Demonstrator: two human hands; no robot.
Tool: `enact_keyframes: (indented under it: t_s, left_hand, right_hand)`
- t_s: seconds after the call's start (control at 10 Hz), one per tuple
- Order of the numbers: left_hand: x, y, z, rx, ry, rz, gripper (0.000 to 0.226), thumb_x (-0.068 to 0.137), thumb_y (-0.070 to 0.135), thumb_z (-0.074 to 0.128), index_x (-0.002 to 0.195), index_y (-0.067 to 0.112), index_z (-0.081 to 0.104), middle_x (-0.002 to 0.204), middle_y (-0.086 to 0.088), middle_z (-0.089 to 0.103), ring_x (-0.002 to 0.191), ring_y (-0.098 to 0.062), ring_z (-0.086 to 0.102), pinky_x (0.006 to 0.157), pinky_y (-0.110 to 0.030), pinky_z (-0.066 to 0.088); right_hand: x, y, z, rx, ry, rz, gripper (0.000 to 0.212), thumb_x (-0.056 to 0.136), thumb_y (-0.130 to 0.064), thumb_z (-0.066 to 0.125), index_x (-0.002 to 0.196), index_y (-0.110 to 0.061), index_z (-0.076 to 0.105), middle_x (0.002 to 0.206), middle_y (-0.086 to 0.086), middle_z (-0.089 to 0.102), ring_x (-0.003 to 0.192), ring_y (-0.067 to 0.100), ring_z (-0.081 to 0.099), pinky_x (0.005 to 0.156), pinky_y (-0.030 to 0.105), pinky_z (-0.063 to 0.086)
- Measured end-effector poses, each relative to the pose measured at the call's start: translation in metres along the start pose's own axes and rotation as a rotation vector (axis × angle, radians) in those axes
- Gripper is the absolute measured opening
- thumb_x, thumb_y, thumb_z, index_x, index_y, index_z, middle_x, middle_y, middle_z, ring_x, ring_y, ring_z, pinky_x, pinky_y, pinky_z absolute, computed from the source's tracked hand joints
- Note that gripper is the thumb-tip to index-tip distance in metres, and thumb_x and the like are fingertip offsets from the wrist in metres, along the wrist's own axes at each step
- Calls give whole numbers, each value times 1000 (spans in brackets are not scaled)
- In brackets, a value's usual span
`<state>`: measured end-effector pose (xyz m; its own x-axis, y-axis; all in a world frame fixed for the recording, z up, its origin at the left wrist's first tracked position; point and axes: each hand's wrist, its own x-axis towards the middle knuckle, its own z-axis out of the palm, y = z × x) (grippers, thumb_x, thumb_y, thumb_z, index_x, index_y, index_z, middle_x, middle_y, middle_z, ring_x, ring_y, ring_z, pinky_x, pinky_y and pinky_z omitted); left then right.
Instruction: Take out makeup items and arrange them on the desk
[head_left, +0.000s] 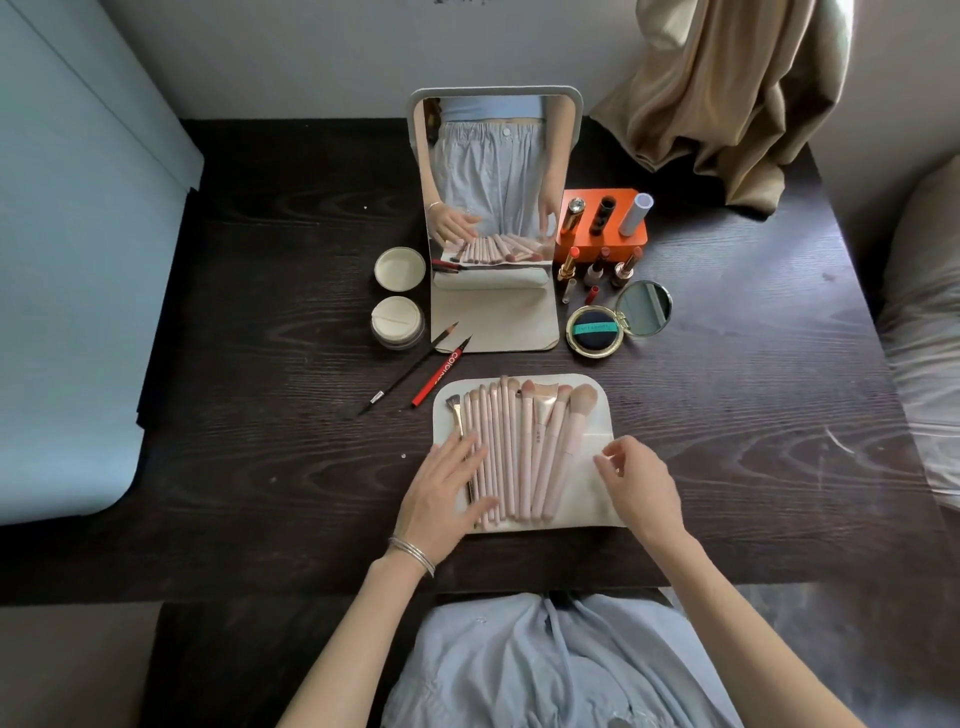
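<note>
The person's arms are bare from the bottom edge of the view up to the hands, with no sleeves showing. The left hand (445, 496) has thin silver bangles (412, 555) at its wrist, several stacked close together. The right hand (640, 483) wears no ring or band that can be seen. Over the lap lies a pale blue garment (561, 665) of light, crinkled cloth with fine stripes, and a strip of the same cloth runs down its middle like a tie or drawstring.
</note>
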<state>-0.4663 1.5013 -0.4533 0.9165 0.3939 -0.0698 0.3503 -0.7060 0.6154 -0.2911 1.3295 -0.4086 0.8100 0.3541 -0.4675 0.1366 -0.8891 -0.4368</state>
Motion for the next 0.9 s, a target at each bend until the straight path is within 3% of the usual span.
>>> enact_keyframes:
  t_s: [0.1,0.2,0.3,0.5,0.6,0.7,0.8,0.9]
  left_hand:
    - [-2,3,-6,-35,-1,-170,78,83,68,27,144,19,21,149,13,11,143,-3,3,117,-23,2]
    - [-3,-2,-3,66,-107,-146,83,79,76,4,143,22,6,151,12,-1,142,-2,-5,117,-23,-2]
    - [-1,0,-2,71,-122,-183,74,81,66,8,142,24,1,150,13,-5,141,-1,-8,117,-21,-4]
    - [3,2,-9,4,-98,-197,55,99,34,38,139,29,0,148,15,-4,141,-1,-7,115,-21,0]
    - [4,2,-10,-6,-110,-205,57,99,34,39,141,29,2,149,16,-4,141,0,-7,118,-24,4]
    - [5,4,-12,6,-117,-225,57,98,32,40,147,23,13,155,10,3,140,0,-4,118,-23,6]
    - [9,13,-14,-76,-19,-277,53,97,27,44,146,21,26,156,6,19,143,-4,10,115,-22,12]
    - [16,24,-19,-185,77,-314,49,96,20,48,143,18,35,152,4,31,142,-7,22,113,-19,16]
  right_hand:
    - [3,9,-3,-153,60,-59,24,94,-19,49,116,-13,56,118,8,49,109,25,45,74,33,43]
    - [6,10,2,-148,12,-86,27,92,-13,52,119,-10,55,121,11,46,107,28,47,76,29,39]
    - [9,6,6,-105,3,-88,28,90,-6,52,117,-6,56,120,13,47,104,28,50,78,27,37]
    - [8,2,9,-77,-6,-64,29,89,-2,51,117,-7,56,121,11,47,103,28,51,82,30,42]
    - [9,2,9,-51,-6,-54,29,89,-1,51,117,-8,56,122,11,47,103,27,51,83,31,44]
    - [9,-1,5,-52,-31,-50,30,88,-5,54,118,-8,55,124,11,46,110,27,48,88,31,43]
    - [8,-4,1,-4,5,-97,34,85,-10,61,119,-9,56,123,9,46,118,27,42,90,28,36]
    - [9,-21,-8,121,18,-157,41,84,-20,66,122,-12,55,123,6,49,115,21,49,90,25,38]
